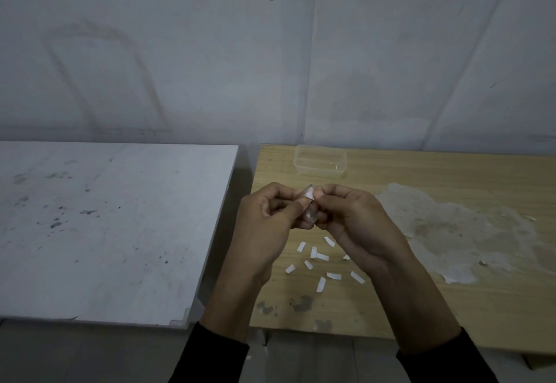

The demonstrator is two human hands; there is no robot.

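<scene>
Currently I see left hand [267, 217] and right hand [358, 220] pinching a white strip [309, 193], long axis pointing away from me, above the wooden table [421, 307] by a grey wall [270, 66].

One head-worn wide-angle view, forward and down, close above left hand [267, 220] and right hand [352, 217] over wooden table [451, 307].

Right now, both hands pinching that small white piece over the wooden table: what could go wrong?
1. The small white piece, pinched only at its edges by the left hand and right hand, could slip and drop among the white paper strips below, where it would be hard to pick out.
2. The hands work close to the gap beside the wooden table; a dropped piece might fall through it.
</scene>
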